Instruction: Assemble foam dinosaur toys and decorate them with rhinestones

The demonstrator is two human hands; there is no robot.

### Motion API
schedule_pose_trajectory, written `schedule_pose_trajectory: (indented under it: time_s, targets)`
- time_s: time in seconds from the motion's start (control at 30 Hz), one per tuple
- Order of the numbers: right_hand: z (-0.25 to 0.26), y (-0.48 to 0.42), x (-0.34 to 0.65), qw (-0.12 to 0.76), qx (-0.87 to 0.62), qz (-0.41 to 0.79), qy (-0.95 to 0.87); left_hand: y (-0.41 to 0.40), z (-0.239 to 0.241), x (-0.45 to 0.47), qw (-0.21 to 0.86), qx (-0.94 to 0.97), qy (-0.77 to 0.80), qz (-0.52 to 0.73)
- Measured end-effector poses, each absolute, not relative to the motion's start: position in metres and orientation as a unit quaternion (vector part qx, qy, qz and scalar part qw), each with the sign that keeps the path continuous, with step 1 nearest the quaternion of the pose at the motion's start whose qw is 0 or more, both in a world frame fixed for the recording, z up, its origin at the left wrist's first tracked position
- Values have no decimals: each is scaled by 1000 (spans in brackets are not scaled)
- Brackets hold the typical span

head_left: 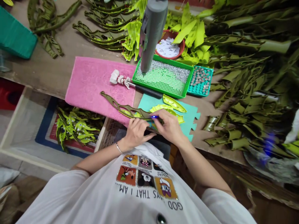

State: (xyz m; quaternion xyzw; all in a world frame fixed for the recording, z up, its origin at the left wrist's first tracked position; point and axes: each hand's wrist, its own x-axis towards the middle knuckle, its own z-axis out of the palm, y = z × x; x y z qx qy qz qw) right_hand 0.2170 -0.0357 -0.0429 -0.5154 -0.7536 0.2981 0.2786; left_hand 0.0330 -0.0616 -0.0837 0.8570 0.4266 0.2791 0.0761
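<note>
A long, curved olive-green plastic part (114, 102) with openwork and a lime-green inlay lies slanted over the edges of the pink and teal mats. My left hand (136, 132) is closed on its near edge, fingers curled and thumb stretched to the right. At the part's right end, my right hand (169, 126) has thumb and index finger pinched together. Whatever sits between those fingertips is too small or hidden to make out. Just beyond the right hand are lime-green curved pieces (174, 102) on a teal foam mat (190, 116).
A grey electric screwdriver (151, 34) hangs above a green tray (161, 85) of small metal screws. Beside it stands a teal tray (199, 81) of round pieces. A black-handled tool (149, 91) crosses the mats. Olive parts (243, 93) pile up right; an open drawer (53, 155) holds parts left.
</note>
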Motion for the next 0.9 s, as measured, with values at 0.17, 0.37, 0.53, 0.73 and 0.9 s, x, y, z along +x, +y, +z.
schedule_pose_trajectory:
  time_s: [0.17,0.37,0.53,0.73,0.9]
  targets:
    - [-39,-41,226,295,-529,268,-749,-64,-79,46,97,847,431,295]
    - [-36,-50,237,315,-552,204,-745,-51,-73,43,77,843,406,345]
    - [-32,-54,240,281,-543,148,-777,-35,-70,44,60,861,364,351]
    - [-38,-49,233,245,-527,171,-796,-20,-66,44,43,862,329,383]
    - [-43,-54,239,238,-554,136,-786,-13,-69,46,47,865,322,382]
